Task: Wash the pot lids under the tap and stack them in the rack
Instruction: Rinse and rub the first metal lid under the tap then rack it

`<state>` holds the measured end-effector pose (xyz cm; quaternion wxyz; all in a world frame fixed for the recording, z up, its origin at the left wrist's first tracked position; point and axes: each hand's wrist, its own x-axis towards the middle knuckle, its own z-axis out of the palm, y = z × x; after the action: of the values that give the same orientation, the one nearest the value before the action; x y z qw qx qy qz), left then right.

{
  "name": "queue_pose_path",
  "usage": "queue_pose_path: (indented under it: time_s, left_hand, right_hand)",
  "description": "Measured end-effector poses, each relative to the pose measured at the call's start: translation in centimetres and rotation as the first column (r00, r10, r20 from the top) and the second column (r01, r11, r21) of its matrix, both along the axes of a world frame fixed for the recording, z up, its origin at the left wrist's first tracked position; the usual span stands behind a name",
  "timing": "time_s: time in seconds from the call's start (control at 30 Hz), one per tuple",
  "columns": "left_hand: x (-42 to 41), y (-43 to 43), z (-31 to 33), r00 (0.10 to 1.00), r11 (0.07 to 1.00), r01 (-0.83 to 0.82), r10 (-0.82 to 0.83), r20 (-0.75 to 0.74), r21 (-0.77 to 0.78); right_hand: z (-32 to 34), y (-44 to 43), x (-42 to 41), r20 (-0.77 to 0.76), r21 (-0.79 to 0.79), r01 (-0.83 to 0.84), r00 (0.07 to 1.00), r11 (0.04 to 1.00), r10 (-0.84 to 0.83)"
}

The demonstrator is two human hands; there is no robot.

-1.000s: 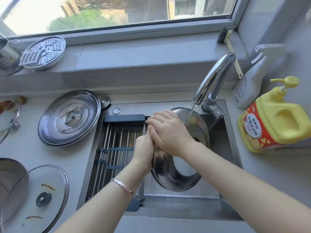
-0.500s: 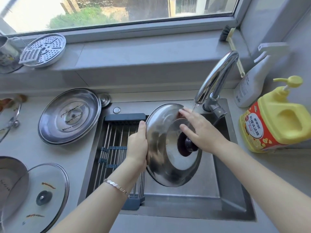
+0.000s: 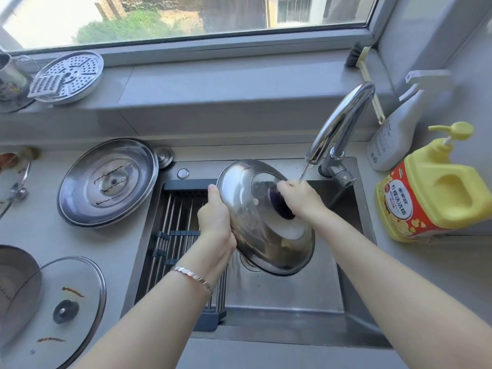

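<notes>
The rack (image 3: 183, 235) over the sink's left half holds no lids, so the job looks barely begun. The left hand (image 3: 215, 222) grips the steel lid (image 3: 247, 222) by its left rim; the right hand (image 3: 300, 198) closes around its dark knob (image 3: 279, 206). The lid is held over the sink, tilted on edge, top facing right toward the tap (image 3: 340, 126), long axis running far-left to near-right. Two stained lids, a large steel lid (image 3: 106, 182) and a glass lid (image 3: 61, 310), wait on the counter (image 3: 80, 243).

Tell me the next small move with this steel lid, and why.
Probably tilt the steel lid further under the tap: the water lands on the right hand at the knob, while the left hand grips the rim and most of the dome looks unrinsed.
</notes>
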<state>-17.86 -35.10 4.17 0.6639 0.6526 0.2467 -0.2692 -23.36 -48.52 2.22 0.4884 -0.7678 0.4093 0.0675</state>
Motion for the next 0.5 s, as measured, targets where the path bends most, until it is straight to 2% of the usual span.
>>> queue_pose_path:
  time_s: [0.1,0.17,0.2,0.3,0.37,0.43,0.47,0.5]
  left_hand:
    - [0.8,0.8,-0.6,1.000,1.000,0.012,-0.012,0.003,0.015]
    - [1.2,1.4,-1.1,0.999,1.000,-0.005,0.005,-0.034,0.013]
    - [1.2,1.5,-1.3,0.999,1.000,-0.010,0.011,-0.053,0.005]
    - [0.8,1.3,-1.5,0.995,0.999,-0.028,0.025,-0.094,-0.025]
    - [0.5,1.1,-1.3,0.997,0.999,-0.028,0.025,-0.075,-0.040]
    - [0.4,0.9,-0.8,0.999,0.999,-0.024,0.022,-0.044,-0.048]
    - [0.4,0.8,-0.6,0.999,0.999,-0.026,0.025,-0.036,-0.045]
    - [0.5,0.7,-0.6,0.999,0.999,-0.028,0.027,-0.029,-0.033]
  right_hand:
    - [-0.5,-1.1,-1.4,0.134,0.388,-0.031,0.991,0.921,-0.023]
    - [-1.1,-1.5,-2.4,0.257,0.533,-0.022,0.957,0.846,-0.137]
    - [-1.4,-1.4,-2.6,0.292,0.545,-0.007,0.939,0.838,-0.183]
    - [-1.7,-0.9,-2.0,0.218,0.398,0.173,0.936,0.901,-0.276]
    - [-1.4,-0.9,-1.4,0.151,0.332,0.284,0.925,0.900,-0.348]
    - [-0.8,-0.5,-1.2,0.128,0.255,0.232,0.954,0.939,-0.271]
    - [-0.5,-0.1,-1.2,0.115,0.149,0.153,0.979,0.977,-0.171]
    - [-0.6,0.3,-1.2,0.089,-0.022,0.046,0.995,0.999,-0.044]
